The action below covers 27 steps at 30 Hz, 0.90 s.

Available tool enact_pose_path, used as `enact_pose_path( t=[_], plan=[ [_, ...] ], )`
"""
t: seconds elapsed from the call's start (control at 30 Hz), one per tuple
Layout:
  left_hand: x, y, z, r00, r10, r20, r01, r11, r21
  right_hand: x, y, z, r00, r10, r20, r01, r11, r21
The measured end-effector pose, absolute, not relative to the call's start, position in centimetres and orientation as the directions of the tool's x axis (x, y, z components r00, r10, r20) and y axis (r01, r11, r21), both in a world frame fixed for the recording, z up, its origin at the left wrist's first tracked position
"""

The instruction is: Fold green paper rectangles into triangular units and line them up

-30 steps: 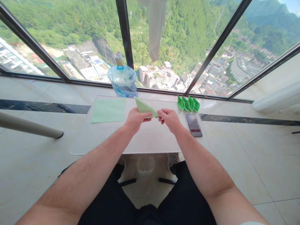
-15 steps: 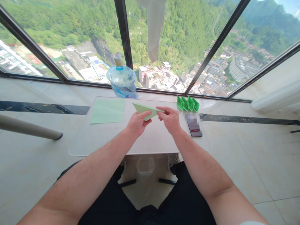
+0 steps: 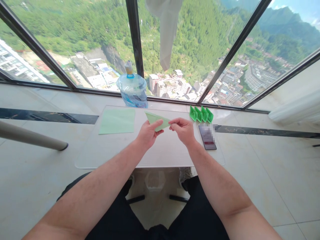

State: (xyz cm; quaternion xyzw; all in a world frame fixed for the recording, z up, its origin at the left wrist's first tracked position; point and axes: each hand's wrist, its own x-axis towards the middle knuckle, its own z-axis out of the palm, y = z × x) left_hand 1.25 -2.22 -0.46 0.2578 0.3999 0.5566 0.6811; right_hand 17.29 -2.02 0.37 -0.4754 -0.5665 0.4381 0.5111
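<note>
A pale green folded paper piece [image 3: 157, 120], triangular, hangs just above the small white table [image 3: 112, 150]. My left hand [image 3: 148, 133] grips it from below on its left side. At its right tip my right hand [image 3: 183, 130] pinches it with fingers closed. To the left, flat on the table, lies a pale green paper sheet [image 3: 117, 121]. Several darker green folded paper boats [image 3: 201, 114] stand in a row at the table's far right corner.
A smartphone [image 3: 207, 136] rests near the table's right edge. A large clear water jug [image 3: 132, 88] stands at the back against the window frame. A grey pole [image 3: 30, 138] juts in from the left. A white cloth [image 3: 168, 30] hangs against the glass.
The folded paper has been turned and lowered between my hands, from tilted up to lying flatter. Both hands stay on it. The view shifted slightly.
</note>
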Motion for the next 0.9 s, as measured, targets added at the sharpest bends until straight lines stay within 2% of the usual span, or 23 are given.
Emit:
enact_pose_path(
  t=[0.17,0.3,0.43,0.6,0.9],
  plan=[
    [1.17,-1.74,-0.5,-0.034,0.943,-0.331,-0.637,0.234,0.735,17.18,-2.23,0.08,-0.056,0.978,0.2,0.186,0.207,-0.961],
    [1.12,-1.54,-0.59,-0.043,0.948,-0.314,-0.666,0.207,0.717,17.09,-2.19,-0.32,-0.075,0.97,0.233,0.253,0.244,-0.936],
    [1.17,-1.79,-0.65,0.011,0.96,-0.278,-0.612,0.227,0.758,16.84,-1.98,-0.56,-0.035,0.977,0.21,0.257,0.212,-0.943],
    [1.24,-1.78,-0.94,0.023,0.976,-0.218,-0.541,0.196,0.818,16.83,-1.9,-0.41,-0.083,0.978,0.191,0.321,0.208,-0.924],
    [0.36,-1.45,-0.86,0.021,0.983,-0.184,-0.397,0.177,0.901,17.17,-1.72,0.03,-0.018,0.989,0.149,0.285,0.148,-0.947]
  ],
)
